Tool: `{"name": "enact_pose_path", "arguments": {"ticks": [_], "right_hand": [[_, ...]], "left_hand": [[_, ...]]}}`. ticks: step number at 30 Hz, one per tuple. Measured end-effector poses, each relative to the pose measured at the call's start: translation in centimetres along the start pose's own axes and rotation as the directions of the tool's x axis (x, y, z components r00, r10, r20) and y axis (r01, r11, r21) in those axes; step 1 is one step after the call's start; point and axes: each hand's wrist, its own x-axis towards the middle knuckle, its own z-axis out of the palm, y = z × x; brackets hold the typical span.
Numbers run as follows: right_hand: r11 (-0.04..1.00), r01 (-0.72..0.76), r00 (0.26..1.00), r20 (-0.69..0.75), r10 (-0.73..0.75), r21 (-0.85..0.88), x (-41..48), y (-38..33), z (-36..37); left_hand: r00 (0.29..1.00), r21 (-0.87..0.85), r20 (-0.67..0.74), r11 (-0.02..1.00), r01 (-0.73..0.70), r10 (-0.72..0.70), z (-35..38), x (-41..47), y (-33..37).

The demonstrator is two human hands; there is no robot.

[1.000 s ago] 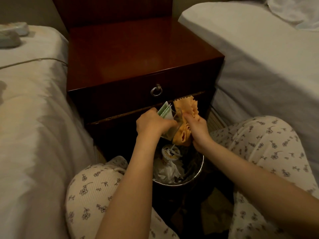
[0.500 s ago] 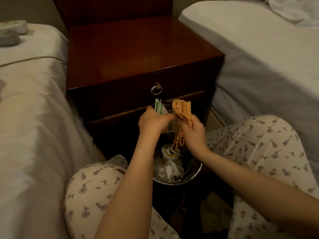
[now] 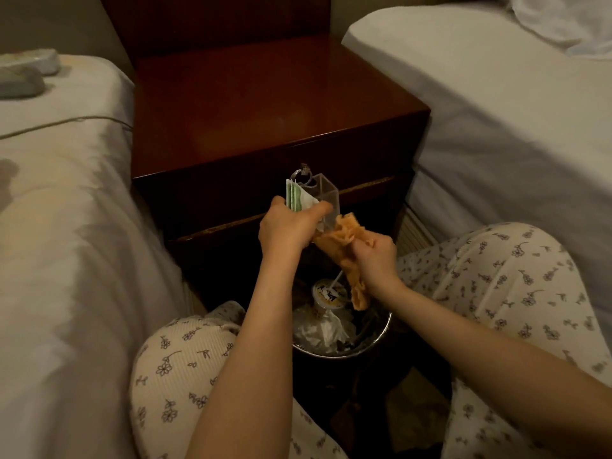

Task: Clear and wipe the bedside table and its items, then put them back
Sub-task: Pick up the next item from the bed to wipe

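The bedside table (image 3: 265,104), of dark reddish wood, stands in the far middle of the scene between a white-sheeted bed on the left (image 3: 66,226) and another on the right (image 3: 496,111). Its drawer front faces the person, and the metal ring handle (image 3: 303,173) is partly covered by what the hands hold up in front of it.

The left hand (image 3: 288,226) has its fingers and thumb wrapped round a clear plastic holder (image 3: 326,197), lifted in front of the drawer. Green and white packets (image 3: 296,198) stick up from the holder's left side, just above the knuckles. The right hand (image 3: 374,256) is clenched on an orange cloth (image 3: 347,240). The cloth's upper end is bunched against the lower right part of the holder, and the rest hangs down below the fist.

Directly under both hands, on the floor near the table's foot, sits a round bin with a shiny metal rim (image 3: 344,354). Inside it lie crumpled white tissue (image 3: 318,329) and a small lidded cup (image 3: 329,294) with a thin white stick poking out.

The person's knees, in cream trousers with a small flower print (image 3: 496,276), are on either side of the bin. Two pale, blurred objects (image 3: 23,77) rest on the far end of the left bed; I cannot tell what they are.
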Motion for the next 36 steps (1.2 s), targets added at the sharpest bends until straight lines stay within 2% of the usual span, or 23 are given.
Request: {"name": "enact_pose_path", "arguments": {"ticks": [2,3,5,6,9,11,13,15,18,19,21,23,26,29,33,36], "right_hand": [[0.95,-0.254,0.955,-0.108,0.276,0.184,0.7,-0.2,-0.5],[0.898,-0.36,0.912,-0.107,0.395,0.253,1.0,-0.4,-0.8],[0.788,-0.499,0.843,-0.011,0.538,0.36,1.4,-0.7,-0.9],[0.752,-0.528,0.833,0.069,0.549,0.395,1.4,-0.8,-0.7],[0.689,-0.551,0.834,0.276,0.479,0.47,1.1,-1.1,0.0],[0.652,-0.575,0.818,0.331,0.471,0.495,1.2,-1.7,-0.2],[0.644,-0.558,0.829,0.312,0.464,0.523,1.8,-1.9,-0.5],[0.638,-0.505,0.851,0.215,0.478,0.581,2.7,-2.2,-0.8],[0.709,-0.444,0.863,0.049,0.503,0.548,3.3,-2.0,-0.9],[0.734,-0.466,0.86,0.057,0.507,0.494,3.1,-1.8,-0.8],[0.74,-0.541,0.839,0.188,0.511,0.399,2.1,-1.6,-0.5],[0.723,-0.558,0.829,0.3,0.471,0.407,1.4,-2.4,-0.5],[0.68,-0.479,0.873,0.22,0.435,0.556,2.2,-3.9,-1.5],[0.585,-0.482,0.863,0.237,0.446,0.652,3.1,-5.1,-2.8],[0.605,-0.592,0.803,0.451,0.389,0.532,2.9,-6.7,-3.0],[0.613,-0.623,0.756,0.575,0.313,0.486,3.1,-8.1,-2.5]], "left_hand": [[1.0,-0.023,0.01,1.0,0.01,-0.009,-0.1,0.1,-0.1],[1.0,-0.026,0.026,1.0,0.015,-0.015,-0.1,0.1,0.0],[0.996,-0.021,0.083,0.999,0.033,-0.032,0.2,0.0,0.1],[0.993,0.002,0.114,0.999,0.036,-0.036,0.4,-0.2,0.2],[0.994,0.113,0.111,0.994,0.005,-0.018,1.0,-0.5,-0.2],[0.993,0.144,0.12,0.989,-0.014,-0.004,0.8,-0.6,-0.1],[0.987,0.147,0.158,0.989,-0.014,-0.009,0.5,-0.9,0.3],[0.99,0.16,0.141,0.987,-0.021,-0.002,0.2,-1.0,0.5],[0.995,0.208,0.099,0.977,-0.05,0.03,-0.1,-1.4,0.4],[0.994,0.214,0.109,0.975,-0.055,0.033,0.0,-1.6,0.3],[0.99,0.173,0.141,0.984,-0.048,0.023,0.0,-1.8,0.4],[0.987,0.136,0.153,0.989,-0.064,0.043,-0.4,-2.2,1.0],[0.98,0.173,0.157,0.973,-0.152,0.126,-2.1,-2.4,2.0],[0.936,0.252,0.238,0.914,-0.317,0.259,-4.0,-2.9,3.6],[0.863,0.374,0.387,0.8,-0.469,0.325,-5.6,-3.2,6.0],[0.83,0.461,0.446,0.709,-0.534,0.335,-6.8,-3.0,7.7]]}}
